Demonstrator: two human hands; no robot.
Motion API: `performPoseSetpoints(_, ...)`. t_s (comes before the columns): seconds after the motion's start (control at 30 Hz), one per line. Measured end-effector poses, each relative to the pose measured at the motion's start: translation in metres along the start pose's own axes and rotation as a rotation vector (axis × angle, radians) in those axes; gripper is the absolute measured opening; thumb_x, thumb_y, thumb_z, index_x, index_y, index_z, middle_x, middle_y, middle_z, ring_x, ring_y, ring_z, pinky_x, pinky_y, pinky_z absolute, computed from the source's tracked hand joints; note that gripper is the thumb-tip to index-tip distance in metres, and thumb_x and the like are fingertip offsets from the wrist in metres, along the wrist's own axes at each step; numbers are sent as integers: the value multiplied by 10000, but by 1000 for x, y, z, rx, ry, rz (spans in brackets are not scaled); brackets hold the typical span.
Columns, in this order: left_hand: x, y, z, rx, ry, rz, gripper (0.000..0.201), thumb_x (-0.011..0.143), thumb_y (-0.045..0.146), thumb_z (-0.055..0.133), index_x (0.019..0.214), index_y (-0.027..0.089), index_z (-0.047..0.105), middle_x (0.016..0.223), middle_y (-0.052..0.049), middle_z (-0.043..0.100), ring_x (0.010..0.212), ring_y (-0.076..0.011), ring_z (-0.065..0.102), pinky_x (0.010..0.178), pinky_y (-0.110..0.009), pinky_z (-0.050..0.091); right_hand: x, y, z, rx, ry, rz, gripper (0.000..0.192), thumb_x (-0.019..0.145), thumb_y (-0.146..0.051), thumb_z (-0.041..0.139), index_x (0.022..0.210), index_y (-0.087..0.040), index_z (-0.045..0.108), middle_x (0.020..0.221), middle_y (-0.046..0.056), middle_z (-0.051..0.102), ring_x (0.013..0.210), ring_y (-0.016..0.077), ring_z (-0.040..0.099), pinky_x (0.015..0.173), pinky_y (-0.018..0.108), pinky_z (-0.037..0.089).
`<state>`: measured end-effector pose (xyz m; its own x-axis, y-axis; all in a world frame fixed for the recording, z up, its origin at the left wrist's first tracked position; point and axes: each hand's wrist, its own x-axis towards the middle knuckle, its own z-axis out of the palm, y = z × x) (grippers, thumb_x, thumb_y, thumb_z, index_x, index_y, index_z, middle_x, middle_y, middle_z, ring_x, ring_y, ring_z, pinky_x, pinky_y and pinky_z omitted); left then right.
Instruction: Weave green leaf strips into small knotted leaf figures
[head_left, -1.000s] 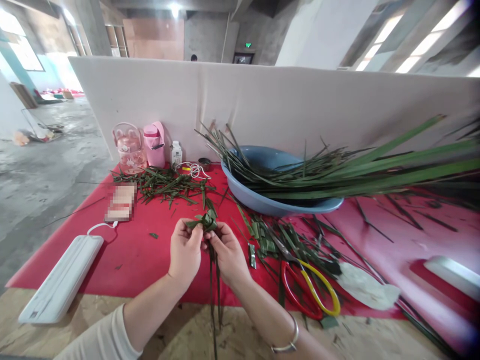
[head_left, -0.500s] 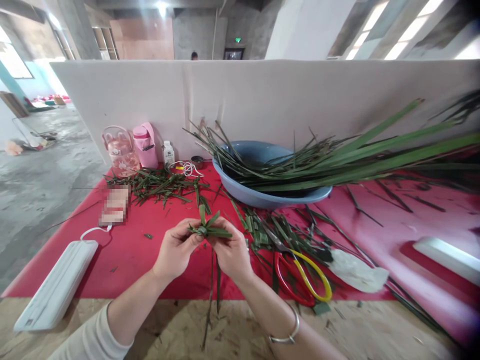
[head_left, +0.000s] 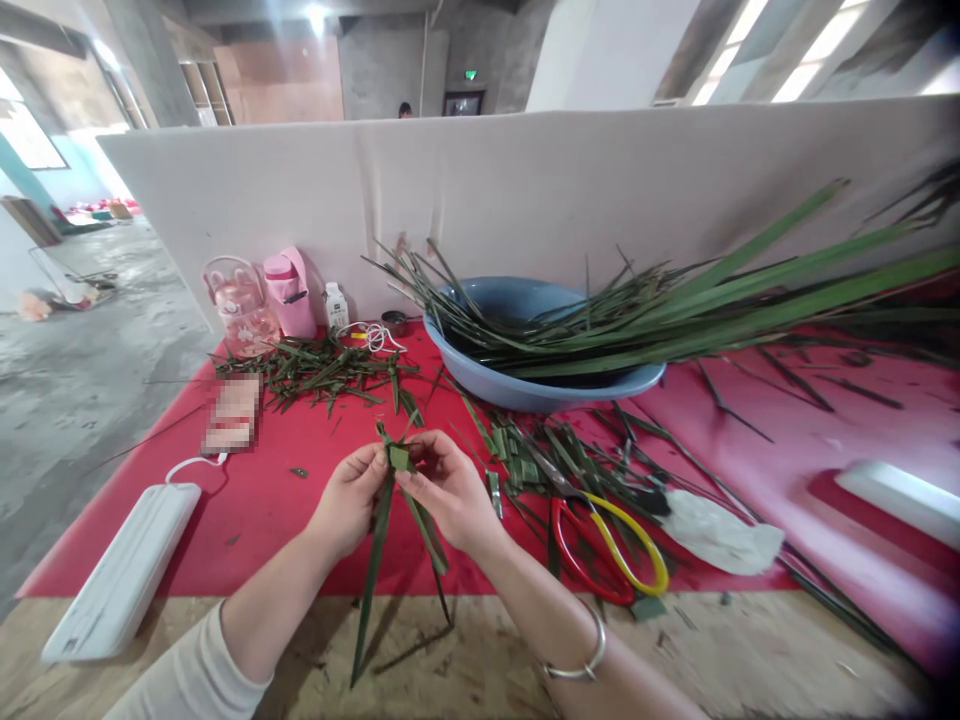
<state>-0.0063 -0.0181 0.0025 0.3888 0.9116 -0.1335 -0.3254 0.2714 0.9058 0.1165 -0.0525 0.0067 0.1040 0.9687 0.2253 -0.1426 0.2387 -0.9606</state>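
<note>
A long grey fabric partition [head_left: 525,190] backs one table spread with a red cloth [head_left: 277,500], its bare chipboard edge [head_left: 465,670] nearest the camera; the room beyond is raw concrete with ceiling lights. One round blue plastic basin [head_left: 525,390] holds a sheaf of long green leaves [head_left: 712,310] that reaches off to the right. One white oblong power bank [head_left: 112,575] lies at the left, one pair of red-and-yellow-handled scissors [head_left: 607,545] to the right of the hands. Two pink drinking bottles [head_left: 262,300] stand by the partition beside one small white bottle [head_left: 335,305]. The left hand [head_left: 349,500] and right hand [head_left: 446,495], fingertips pinched tight, together hold one folded green leaf weaving [head_left: 397,460] above the cloth, its loose strips hanging towards the chipboard.
</note>
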Motion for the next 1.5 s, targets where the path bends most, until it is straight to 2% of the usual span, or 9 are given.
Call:
performPoseSetpoints(0.2, 4, -8, 4, 113, 153, 178, 276, 614, 358, 665, 770, 159, 553, 582, 45, 520, 496, -55, 444, 492, -166, 368, 4, -1, 4, 66, 84, 80, 307, 611, -210, 677, 881, -202, 529, 789, 3, 597, 747, 127, 565, 690, 255, 457)
performPoseSetpoints(0.3, 3, -10, 4, 150, 250, 367, 227, 622, 285, 667, 751, 173, 517, 762, 3, 568, 720, -96, 530, 686, -211, 421, 4, -1, 3, 17, 87, 74, 229, 618, -221, 666, 818, -185, 560, 750, 10, 608, 719, 137, 573, 678, 267, 462)
performPoseSetpoints(0.37, -1, -11, 5, 195, 264, 417, 192, 644, 253, 647, 765, 175, 521, 794, -12, 573, 753, -108, 536, 715, -227, 424, 3, 0, 2, -46, 82, 36, 171, 650, -226, 635, 799, -181, 564, 756, 16, 609, 713, 138, 575, 672, 266, 462)
performPoseSetpoints(0.57, -11, -14, 15, 157, 186, 400, 258, 667, 225, 611, 899, 182, 506, 858, -44, 590, 813, -131, 561, 721, -233, 440, 1, 2, 2, -211, 201, -113, 279, 639, -132, 603, 853, -214, 443, 739, -11, 565, 660, 123, 556, 603, 238, 452)
performPoseSetpoints(0.73, -12, -16, 18, 116, 198, 362, 314, 641, 251, 641, 896, 191, 467, 769, -16, 594, 732, -122, 576, 673, -226, 453, 2, 1, 1, -311, 157, -122, 121, 640, -130, 583, 707, -199, 509, 672, -9, 556, 593, 119, 515, 581, 246, 435)
performPoseSetpoints(0.97, -6, -16, 14, -6, 238, 245, 317, 663, 299, 625, 931, 192, 495, 799, -16, 634, 738, -120, 601, 695, -236, 460, 4, 3, 4, -11, 148, 38, 252, 589, -196, 676, 729, -198, 466, 685, -17, 544, 618, 107, 525, 586, 229, 440)
performPoseSetpoints(1.13, -2, -20, 11, -190, 122, 112, 308, 597, 272, 681, 879, 188, 590, 773, -7, 652, 740, -107, 601, 747, -220, 444, 4, 4, 3, 26, 106, 32, 370, 596, -144, 667, 886, -215, 449, 724, -23, 539, 688, 108, 530, 633, 225, 440)
performPoseSetpoints(1.33, -7, -13, 9, 106, 101, 200, 153, 696, 265, 577, 803, 168, 627, 725, -9, 635, 710, -108, 576, 704, -203, 438, 2, -2, -3, -30, -4, -31, 342, 676, -138, 569, 985, -222, 447, 793, -1, 487, 731, 113, 495, 631, 229, 431)
performPoseSetpoints(1.5, -8, -13, 6, 276, 151, 242, 149, 724, 247, 521, 807, 159, 608, 682, 6, 606, 656, -104, 546, 623, -184, 427, -2, -3, -5, -349, 85, -350, 283, 659, -87, 560, 851, -233, 411, 983, 48, 458, 786, 143, 493, 629, 271, 437)
